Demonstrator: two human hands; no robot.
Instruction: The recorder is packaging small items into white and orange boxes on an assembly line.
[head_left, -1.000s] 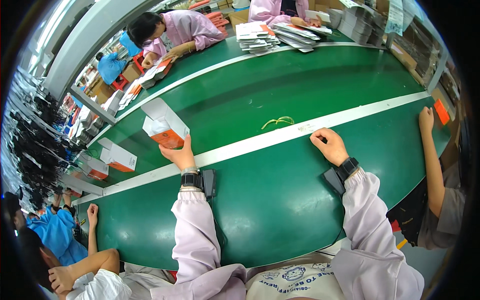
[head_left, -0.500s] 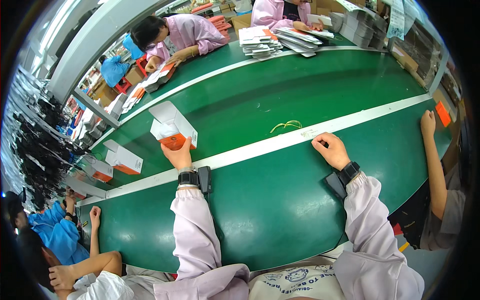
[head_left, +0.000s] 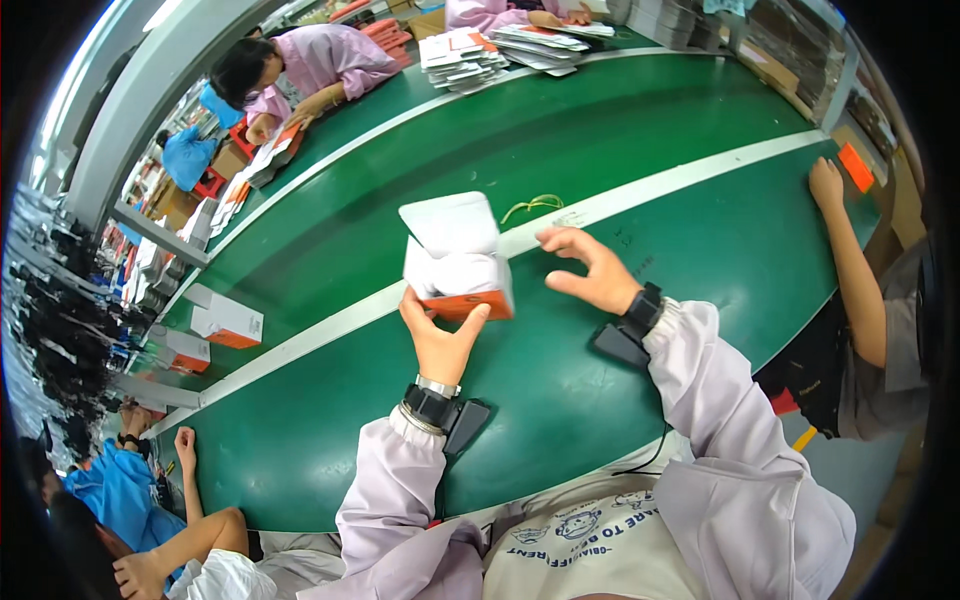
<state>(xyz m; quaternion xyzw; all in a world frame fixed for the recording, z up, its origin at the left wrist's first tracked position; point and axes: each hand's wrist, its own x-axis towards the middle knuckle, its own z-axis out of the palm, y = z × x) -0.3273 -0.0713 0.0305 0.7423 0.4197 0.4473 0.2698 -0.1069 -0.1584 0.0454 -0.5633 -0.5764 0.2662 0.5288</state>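
My left hand [head_left: 444, 335] grips the near lower side of a white and orange cardboard box [head_left: 466, 303], thumb and fingers on either side. The box's white lid flap [head_left: 450, 222] stands up, and a rounded white item [head_left: 463, 273] shows inside it. To the right of the box, my right hand [head_left: 595, 272] is apart from it, with its thumb and fingers spread and nothing in them. A black strap with a small black device sits on each of my wrists.
Two more white and orange boxes [head_left: 228, 322] stand at the left on the green belt [head_left: 330, 255]. A white rail [head_left: 680, 180] divides the belt from the green table [head_left: 560, 420]. A yellow-green loop of string [head_left: 532, 206] lies beyond the rail. Co-workers handle stacked flat cartons [head_left: 462, 60] across the belt.
My left hand has brought the open box rightward, from over the belt to the white rail before me. My right hand has left the rail, and its curled fingers have spread toward the box.
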